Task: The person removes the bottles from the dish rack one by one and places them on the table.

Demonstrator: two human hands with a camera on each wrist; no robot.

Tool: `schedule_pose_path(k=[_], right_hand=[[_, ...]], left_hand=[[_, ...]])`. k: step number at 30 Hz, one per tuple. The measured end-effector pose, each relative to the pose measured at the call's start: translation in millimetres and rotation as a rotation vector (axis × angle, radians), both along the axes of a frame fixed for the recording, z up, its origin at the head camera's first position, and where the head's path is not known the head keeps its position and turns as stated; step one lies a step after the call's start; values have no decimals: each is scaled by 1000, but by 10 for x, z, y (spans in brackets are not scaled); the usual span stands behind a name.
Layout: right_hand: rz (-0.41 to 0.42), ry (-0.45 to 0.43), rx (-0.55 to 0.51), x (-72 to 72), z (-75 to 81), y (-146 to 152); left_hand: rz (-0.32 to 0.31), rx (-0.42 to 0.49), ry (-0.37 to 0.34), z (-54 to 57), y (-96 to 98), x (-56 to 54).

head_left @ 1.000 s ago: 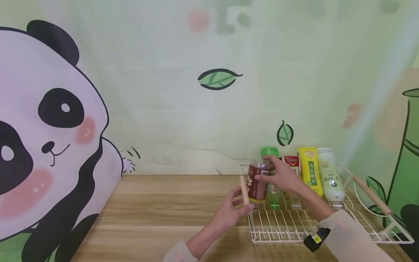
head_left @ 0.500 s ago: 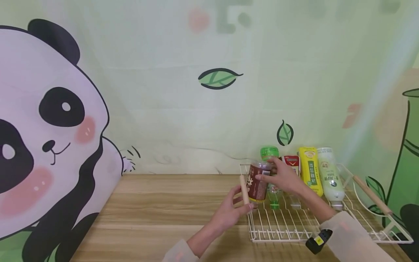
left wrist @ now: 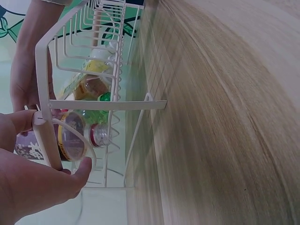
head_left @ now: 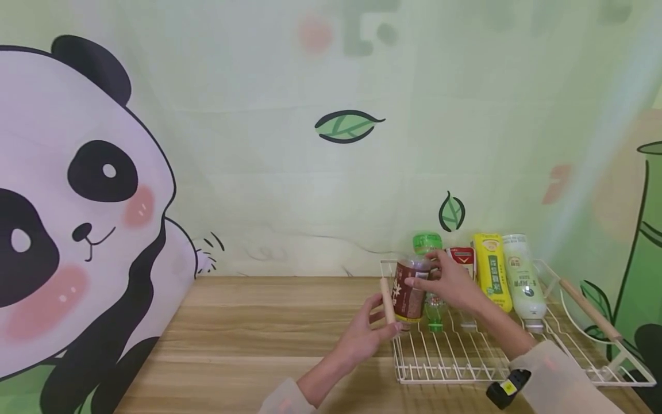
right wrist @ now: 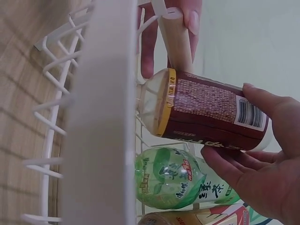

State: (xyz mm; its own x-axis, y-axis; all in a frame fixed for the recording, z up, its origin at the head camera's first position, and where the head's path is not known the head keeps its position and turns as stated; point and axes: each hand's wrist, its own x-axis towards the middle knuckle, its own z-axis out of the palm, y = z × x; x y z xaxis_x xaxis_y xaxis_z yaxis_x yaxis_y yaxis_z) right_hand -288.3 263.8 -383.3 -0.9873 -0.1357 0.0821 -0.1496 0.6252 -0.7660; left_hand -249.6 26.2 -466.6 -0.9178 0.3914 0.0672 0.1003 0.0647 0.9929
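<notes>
A clear bottle with a dark red label point(head_left: 408, 293) leans neck-down at the left end of a white wire rack point(head_left: 450, 382). My right hand point(head_left: 457, 283) holds it near its upper end, thumb on one side and fingers on the other, as the right wrist view shows. Its capped neck point(left wrist: 100, 135) reaches down to the rack's wires in the left wrist view. My left hand point(head_left: 361, 332) grips the rack's wooden handle point(head_left: 387, 302) beside this bottle. Just to the right stands a green tea bottle point(right wrist: 171, 178), also neck-down and partly hidden by my right hand.
Further right in the rack stand a red-topped package point(head_left: 462, 257), a yellow bottle point(head_left: 491, 270) and a white-green bottle point(head_left: 523, 279). A second wooden handle point(head_left: 589, 309) marks the right end. The wooden table point(head_left: 248, 328) extends left; a panda-printed cloth point(head_left: 248, 144) hangs behind.
My right fingertips sit slightly lower at the top of the dark red bottle than a second ago. The bottle, the rack and my left hand stay nearly in place; the head view shifts a little.
</notes>
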Motion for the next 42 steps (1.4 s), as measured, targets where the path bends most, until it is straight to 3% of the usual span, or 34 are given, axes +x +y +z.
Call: schedule_pose_path(k=[14,22,35,42], right_hand=[[-18,71,35,29,137,57],[-16,67,32,38,180,68],[19,71,41,70,245,93],[91,131,12,98,308,112]], left_hand=[[-18,6,10,-4,-24,-7],[-2,-12,18,-15,-15,-2],[-15,-6,20,-49,-29,-37],[20,-63,42,-56,-50,-18]])
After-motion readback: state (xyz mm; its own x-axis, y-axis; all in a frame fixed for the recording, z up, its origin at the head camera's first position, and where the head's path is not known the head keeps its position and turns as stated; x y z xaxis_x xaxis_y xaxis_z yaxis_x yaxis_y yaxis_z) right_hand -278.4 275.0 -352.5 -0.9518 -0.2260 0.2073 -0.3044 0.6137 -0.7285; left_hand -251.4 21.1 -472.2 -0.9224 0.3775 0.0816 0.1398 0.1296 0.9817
